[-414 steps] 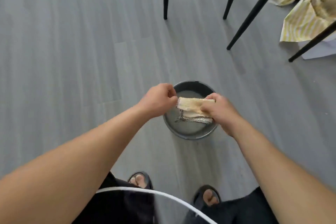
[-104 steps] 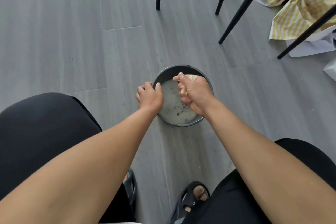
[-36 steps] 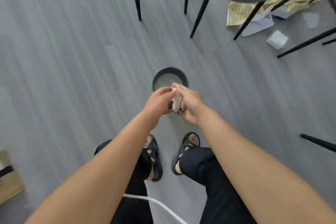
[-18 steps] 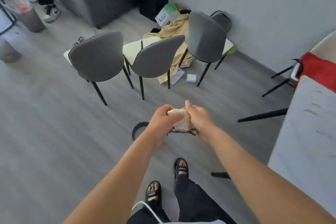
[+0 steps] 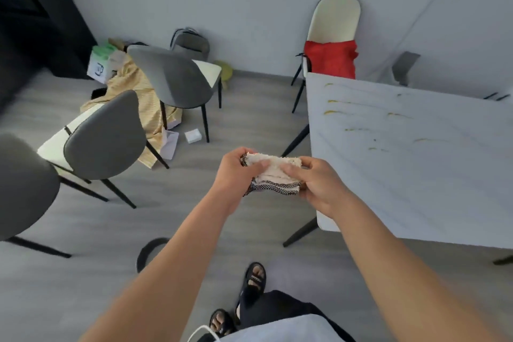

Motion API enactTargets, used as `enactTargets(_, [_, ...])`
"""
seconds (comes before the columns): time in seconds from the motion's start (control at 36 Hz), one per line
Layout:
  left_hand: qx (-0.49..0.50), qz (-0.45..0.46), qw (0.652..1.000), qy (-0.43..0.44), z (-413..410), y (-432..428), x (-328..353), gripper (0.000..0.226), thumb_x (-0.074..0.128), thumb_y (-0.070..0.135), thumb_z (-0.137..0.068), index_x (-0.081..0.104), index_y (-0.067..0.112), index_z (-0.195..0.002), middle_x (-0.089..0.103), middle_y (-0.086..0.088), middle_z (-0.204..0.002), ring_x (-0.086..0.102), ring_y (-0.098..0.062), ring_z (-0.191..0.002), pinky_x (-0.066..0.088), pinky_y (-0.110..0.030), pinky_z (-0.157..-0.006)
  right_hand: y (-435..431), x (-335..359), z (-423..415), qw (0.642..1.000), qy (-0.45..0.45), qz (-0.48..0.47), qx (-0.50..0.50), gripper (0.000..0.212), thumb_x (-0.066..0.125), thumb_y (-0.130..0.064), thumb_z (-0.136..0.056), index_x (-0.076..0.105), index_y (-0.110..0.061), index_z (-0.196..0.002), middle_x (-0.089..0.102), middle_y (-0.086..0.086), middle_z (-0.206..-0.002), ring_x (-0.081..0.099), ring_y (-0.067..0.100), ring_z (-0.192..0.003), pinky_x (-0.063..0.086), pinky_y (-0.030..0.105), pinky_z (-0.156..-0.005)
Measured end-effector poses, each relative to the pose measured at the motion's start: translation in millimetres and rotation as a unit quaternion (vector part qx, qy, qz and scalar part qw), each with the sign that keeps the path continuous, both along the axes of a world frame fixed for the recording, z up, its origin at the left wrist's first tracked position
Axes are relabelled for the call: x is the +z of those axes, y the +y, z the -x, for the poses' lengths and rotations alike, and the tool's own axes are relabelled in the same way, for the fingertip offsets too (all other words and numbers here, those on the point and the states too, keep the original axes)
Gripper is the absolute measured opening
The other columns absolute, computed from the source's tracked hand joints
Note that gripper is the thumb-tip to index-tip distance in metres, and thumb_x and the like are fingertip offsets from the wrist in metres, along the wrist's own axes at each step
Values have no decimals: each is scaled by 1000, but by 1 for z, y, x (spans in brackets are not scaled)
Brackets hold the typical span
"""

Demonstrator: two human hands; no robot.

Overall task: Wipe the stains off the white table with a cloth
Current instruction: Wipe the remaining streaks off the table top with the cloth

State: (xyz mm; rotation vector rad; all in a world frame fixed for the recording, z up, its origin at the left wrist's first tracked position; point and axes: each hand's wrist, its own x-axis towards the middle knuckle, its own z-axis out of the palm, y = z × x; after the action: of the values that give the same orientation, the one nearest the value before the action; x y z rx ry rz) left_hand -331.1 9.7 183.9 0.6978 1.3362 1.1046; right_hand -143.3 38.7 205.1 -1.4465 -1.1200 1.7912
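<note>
A folded cream cloth (image 5: pixel 273 172) with a black-and-white checked border is held in front of me between both hands. My left hand (image 5: pixel 236 172) grips its left end and my right hand (image 5: pixel 319 183) grips its right end, above the grey floor. The white table (image 5: pixel 416 164) stands to the right, its near corner close to my right hand. Several yellow streak stains (image 5: pixel 331 112) and small dark specks mark the tabletop.
A dark round basin (image 5: pixel 151 251) sits on the floor by my left forearm, partly hidden. Three grey chairs (image 5: pixel 108 136) stand at left, with yellow fabric (image 5: pixel 144 108) and boxes behind. A cream chair with red cloth (image 5: pixel 330 60) stands beyond the table.
I have risen from crouching over the basin and turned right, so the table fills more of the view. The cloth went from bunched over the basin to stretched between both hands.
</note>
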Motion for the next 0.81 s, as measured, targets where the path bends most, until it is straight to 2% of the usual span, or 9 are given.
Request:
enactTargets(0.08, [-30, -5, 1000, 6, -15, 30, 6, 14, 77, 7, -91, 64, 10, -95, 72, -6, -79, 72, -24, -69, 58, -34, -59, 22, 1, -18, 999, 1, -9, -34, 26, 78, -20, -86, 71, -3, -105, 72, 18, -99, 65, 32, -91, 45, 50, -83])
enactTargets(0.19, [-44, -1, 999, 9, -26, 75, 7, 11, 75, 5, -92, 66, 11, -94, 71, -7, -80, 70, -24, -67, 58, -35, -61, 65, 1, -34, 997, 28, -11, -65, 16, 76, -23, -88, 76, -10, -97, 71, 17, -99, 62, 33, -94, 44, 53, -88])
enactTargets(0.28, [-47, -1, 999, 5, -27, 98, 7, 14, 75, 2, -91, 66, 9, -99, 70, -10, -89, 68, -25, -75, 57, -37, -68, 93, 3, -40, 993, 66, -20, -93, 31, 78, -24, -82, 71, -7, -107, 70, 16, -101, 60, 33, -94, 39, 47, -84])
enactTargets(0.36, [-50, 7, 999, -6, -23, 114, 6, 20, 71, -5, -91, 63, 9, -103, 68, -14, -102, 70, -26, -83, 60, -41, -76, 111, 5, -43, 986, 111, -8, -123, 13, 74, -11, -87, 65, -12, -96, 68, 13, -97, 60, 26, -85, 46, 36, -69])
enactTargets(0.42, [-49, 9, 998, -25, -21, 126, 8, 21, 67, -9, -92, 60, 8, -101, 67, -15, -104, 70, -28, -87, 59, -50, -86, 122, 2, -45, 979, 145, 11, -142, 15, 68, -5, -90, 59, -16, -87, 64, 11, -94, 56, 19, -75, 43, 27, -60])
enactTargets(0.53, [-60, 0, 994, -91, -19, 152, 4, 26, 61, -16, -92, 55, 9, -97, 66, -14, -104, 69, -31, -94, 61, -47, -85, 141, -7, -33, 973, 175, 54, -137, 7, 66, -17, -93, 59, -17, -93, 68, 3, -94, 61, 13, -75, 45, 30, -72])
enactTargets(0.64, [-109, 1, 987, -121, -21, 181, -7, 30, 65, -16, -88, 56, 10, -101, 65, -12, -104, 68, -28, -93, 61, -40, -81, 159, -23, -16, 964, 203, 99, -142, 22, 65, -27, -93, 61, -14, -110, 70, 5, -106, 63, 17, -88, 45, 33, -81])
enactTargets(0.72, [-130, 10, 983, -129, -20, 211, -14, 36, 65, -14, -81, 60, 10, -106, 67, -11, -108, 67, -29, -97, 58, -46, -93, 181, -28, -9, 941, 236, 114, -213, 31, 67, -21, -89, 63, -12, -117, 70, 6, -110, 65, 17, -91, 45, 30, -82])
enactTargets(0.81, [-165, 33, 976, -138, -13, 254, -18, 37, 63, -16, -87, 62, 10, -114, 68, -11, -111, 68, -27, -97, 60, -41, -86, 212, -29, -7, 927, 233, 89, -278, 18, 63, -8, -92, 67, -12, -110, 72, 5, -104, 67, 17, -89, 48, 31, -83])
